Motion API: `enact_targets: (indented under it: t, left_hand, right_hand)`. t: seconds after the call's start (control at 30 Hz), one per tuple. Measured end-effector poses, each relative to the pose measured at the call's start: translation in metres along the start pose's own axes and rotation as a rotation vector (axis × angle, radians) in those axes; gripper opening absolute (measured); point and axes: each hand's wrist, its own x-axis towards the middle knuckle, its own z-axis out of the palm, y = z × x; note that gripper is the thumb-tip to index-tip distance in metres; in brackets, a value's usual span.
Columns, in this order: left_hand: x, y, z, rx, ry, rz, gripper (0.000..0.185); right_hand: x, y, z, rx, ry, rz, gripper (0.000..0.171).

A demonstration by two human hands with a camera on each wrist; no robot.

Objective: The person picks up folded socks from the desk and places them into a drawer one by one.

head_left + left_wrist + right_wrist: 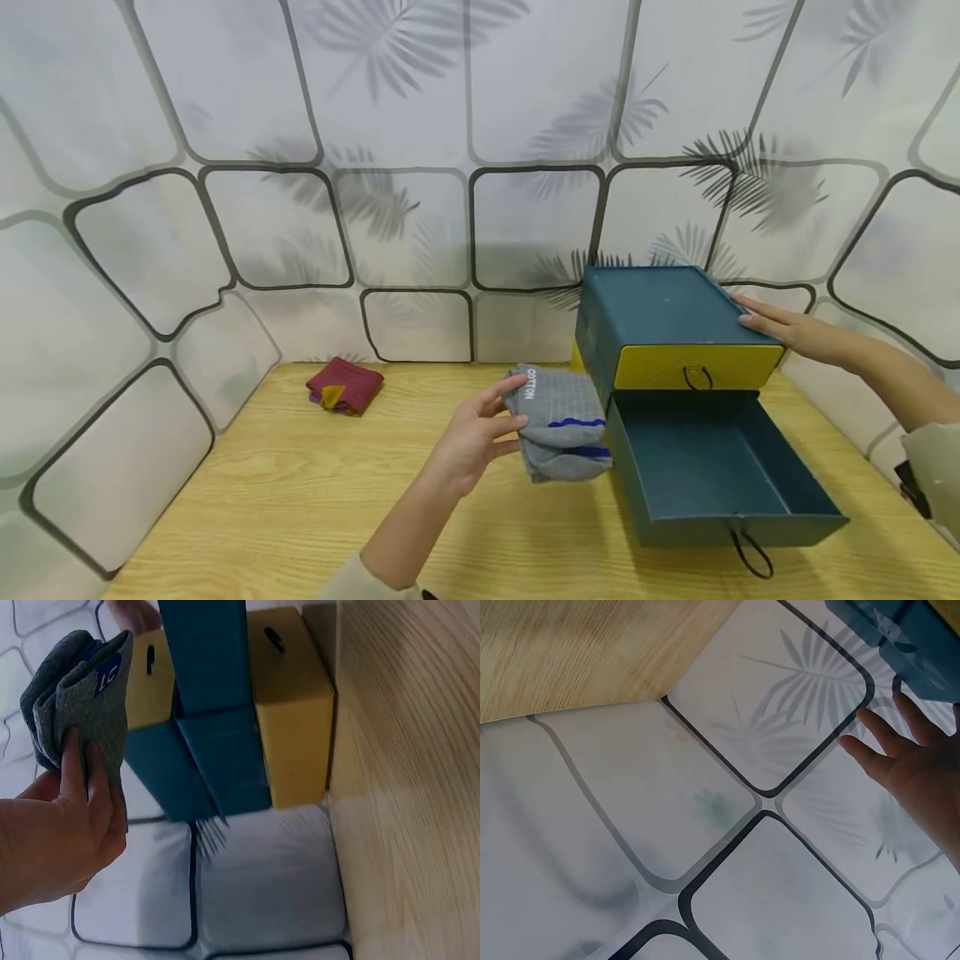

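Left hand (pixel 474 442) is grasping the folded grey socks (pixel 558 425) in a pinch grip, holding them just above the surface (pixel 300 500), beside the open lower drawer (pixel 712 467) at its 9 o'clock. Right hand (pixel 787 329) is resting flat on the box (pixel 660 312), fingers straight, released. Risk: the bundle is likely unfolding or snagging the drawer's near wall if the pinch is slipping. Socks' long axis is running 12 to 6 o'clock, "COTTON" end pointing 12. Maroon socks (pixel 345 386) are lying well apart at 10 o'clock.

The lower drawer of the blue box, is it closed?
No, the lower drawer is pulled out and open, while the left hand holds grey socks beside it.
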Motion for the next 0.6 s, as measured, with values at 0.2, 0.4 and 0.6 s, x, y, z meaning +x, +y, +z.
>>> enact_targets:
  t: [0.2,0.4,0.6]
  left_hand:
    - [0.014,-0.012,0.043,-0.055,-0.023,-0.027,0.047]
    - [0.028,-0.027,0.086,-0.049,0.006,-0.067,0.049]
    - [0.037,-0.039,0.117,-0.031,0.040,-0.099,0.052]
  right_hand:
    - [-0.001,-0.002,0.000,-0.006,0.009,0.010,0.064]
    - [0.000,0.001,0.001,-0.019,0.011,0.016,0.065]
    - [0.001,0.001,0.001,-0.015,0.012,0.014,0.064]
